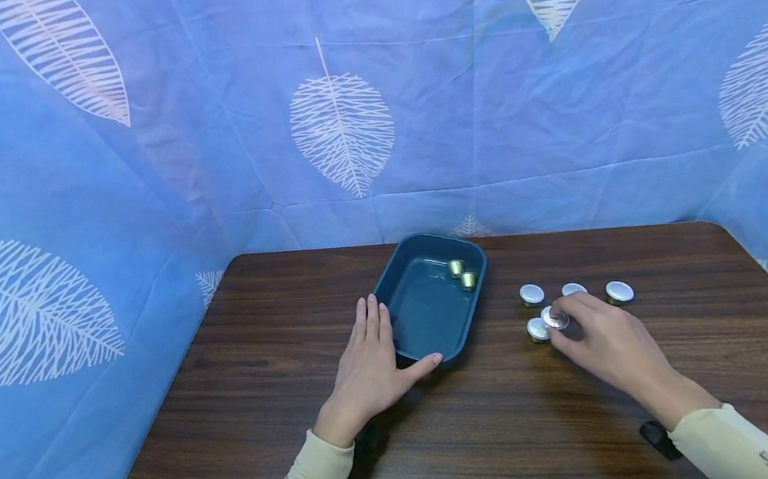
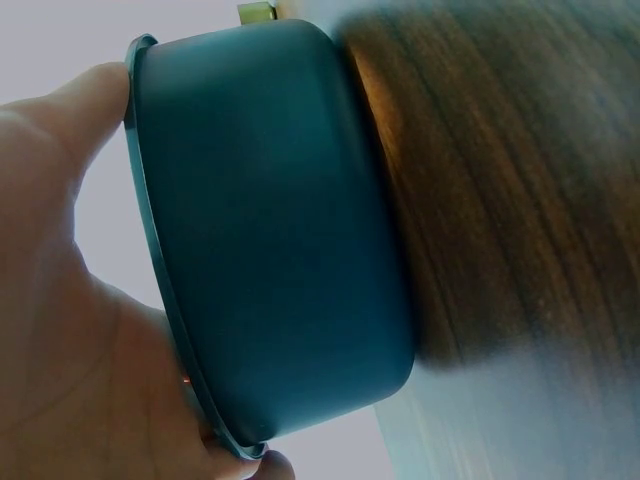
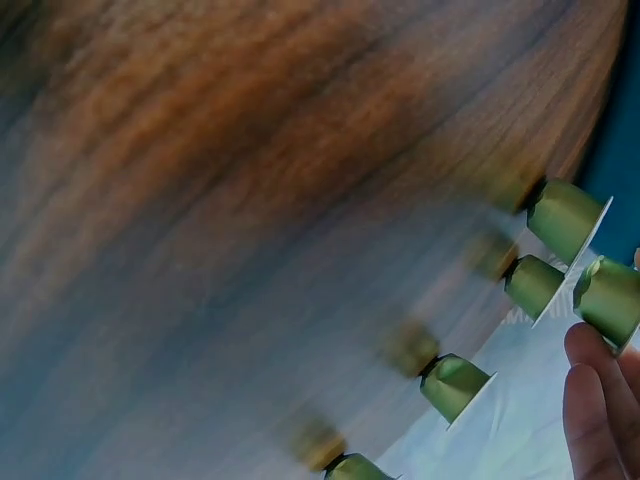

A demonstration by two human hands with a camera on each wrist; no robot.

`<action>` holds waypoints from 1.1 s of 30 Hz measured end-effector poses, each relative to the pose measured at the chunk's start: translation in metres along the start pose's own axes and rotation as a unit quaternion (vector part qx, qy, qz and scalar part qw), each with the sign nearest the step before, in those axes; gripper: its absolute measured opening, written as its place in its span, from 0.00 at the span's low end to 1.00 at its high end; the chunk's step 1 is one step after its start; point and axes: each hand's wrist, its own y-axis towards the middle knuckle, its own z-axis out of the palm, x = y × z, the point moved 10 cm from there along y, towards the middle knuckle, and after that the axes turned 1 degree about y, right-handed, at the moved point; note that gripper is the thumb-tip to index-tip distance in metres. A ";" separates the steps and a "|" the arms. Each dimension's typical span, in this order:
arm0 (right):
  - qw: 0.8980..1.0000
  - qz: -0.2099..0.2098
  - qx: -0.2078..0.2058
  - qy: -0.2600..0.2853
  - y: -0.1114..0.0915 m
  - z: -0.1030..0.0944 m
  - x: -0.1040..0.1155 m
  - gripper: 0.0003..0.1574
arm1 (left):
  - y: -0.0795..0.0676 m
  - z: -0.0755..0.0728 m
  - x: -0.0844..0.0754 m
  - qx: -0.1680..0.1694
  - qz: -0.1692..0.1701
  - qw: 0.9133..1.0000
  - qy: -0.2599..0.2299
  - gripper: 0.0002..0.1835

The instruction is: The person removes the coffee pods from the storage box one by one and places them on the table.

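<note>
My right hand (image 1: 613, 342) pinches a green coffee capsule (image 1: 555, 318) by its silver-lidded rim, between thumb and fingers. In the right wrist view that held capsule (image 3: 608, 300) hangs apart from the table, its green body showing. Close beside it, a standing capsule (image 1: 538, 330) is partly overlapped. My left hand (image 1: 373, 369) rests at the near left corner of a dark teal tray (image 1: 408, 354), fingers straight along the left rim and thumb on the near rim. Two capsules (image 1: 468, 281) lie on their sides at the tray's far right. The left wrist view shows the tray's outer wall (image 2: 270, 230).
More capsules stand lid up on the wooden table (image 1: 259, 382): one at the left (image 1: 531, 295), one behind the fingers (image 1: 573, 289), one farther right (image 1: 619, 293). A blue cloth with white leaf prints (image 1: 423, 120) hangs behind the table and along its sides.
</note>
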 end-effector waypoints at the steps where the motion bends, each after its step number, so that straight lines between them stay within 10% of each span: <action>1: 1.000 -0.002 -0.004 0.000 -0.001 -0.001 0.000 0.19 | 0.000 0.000 0.000 0.000 0.000 1.000 0.000 0.65; 17: 1.000 0.024 -0.011 0.000 -0.009 -0.003 -0.014 0.21 | 0.000 0.000 0.000 -0.004 0.003 1.000 0.004 0.65; 33: 0.992 0.103 0.074 -0.009 -0.022 0.012 -0.044 0.15 | 0.000 0.000 0.000 -0.009 0.004 1.000 0.010 0.65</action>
